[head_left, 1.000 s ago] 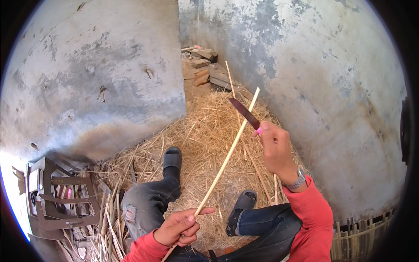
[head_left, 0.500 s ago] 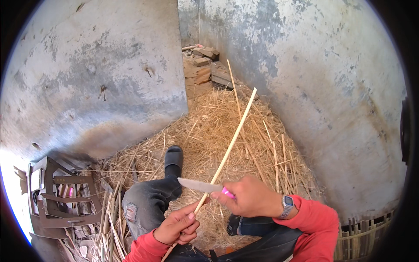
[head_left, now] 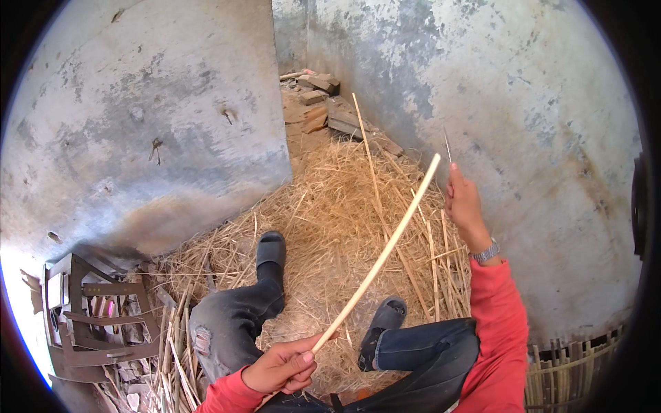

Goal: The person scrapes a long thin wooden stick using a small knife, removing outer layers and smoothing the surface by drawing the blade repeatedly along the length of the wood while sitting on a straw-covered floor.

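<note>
A long pale strip of split bamboo or wood (head_left: pixel 385 253) slants up and to the right in front of me, slightly bowed. My left hand (head_left: pixel 284 366) is closed round its lower part, above my lap. Out beyond the strip's far end, my right hand (head_left: pixel 465 203) is raised and closed on a knife (head_left: pixel 447 146). Its thin blade points up, seen nearly edge-on, apart from the strip. The fingers cover the knife's handle.
Shavings (head_left: pixel 337 186) cover the floor, with loose strips (head_left: pixel 430 268) at right. A broken dark wooden chair (head_left: pixel 103 310) and a bundle of sticks (head_left: pixel 172 358) stand at left. Bricks (head_left: pixel 317 86) lie at the back. Walls (head_left: pixel 523 158) rise both sides; a slatted basket (head_left: pixel 575 372) is low right.
My right hand has swung the knife up and away along the strip, from near my left hand to past its far end. The strip's far end has shifted right and lower.
</note>
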{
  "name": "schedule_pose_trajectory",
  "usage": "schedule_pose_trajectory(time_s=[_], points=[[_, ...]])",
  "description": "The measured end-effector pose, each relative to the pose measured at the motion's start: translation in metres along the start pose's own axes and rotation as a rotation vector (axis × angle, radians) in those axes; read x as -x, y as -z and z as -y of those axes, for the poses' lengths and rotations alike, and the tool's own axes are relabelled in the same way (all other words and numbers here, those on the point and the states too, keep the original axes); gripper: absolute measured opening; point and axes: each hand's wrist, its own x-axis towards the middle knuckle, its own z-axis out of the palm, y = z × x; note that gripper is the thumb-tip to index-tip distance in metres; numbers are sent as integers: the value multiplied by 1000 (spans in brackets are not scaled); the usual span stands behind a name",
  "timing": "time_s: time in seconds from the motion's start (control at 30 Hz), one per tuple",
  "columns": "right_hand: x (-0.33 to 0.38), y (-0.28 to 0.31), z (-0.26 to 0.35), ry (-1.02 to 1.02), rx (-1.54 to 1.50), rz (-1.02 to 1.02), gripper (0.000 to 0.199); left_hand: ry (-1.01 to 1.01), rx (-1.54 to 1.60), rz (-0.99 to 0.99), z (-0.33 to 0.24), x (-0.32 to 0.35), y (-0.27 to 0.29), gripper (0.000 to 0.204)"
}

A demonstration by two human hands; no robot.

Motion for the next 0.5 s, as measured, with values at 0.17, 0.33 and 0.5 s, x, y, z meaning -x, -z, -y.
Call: schedule_pose_trajectory(time_s=[0.17, 0.33, 0.5], points=[[29, -17, 24, -23, -143, 106, 47, -71, -164, -81, 4, -8, 6, 50], [48, -36, 43, 114, -110, 110, 39, -241, -316, -222, 14, -14, 3, 41], [60, -34, 42, 236, 31, 195, 39, -301, -314, -303, 19, -18, 1, 40]])
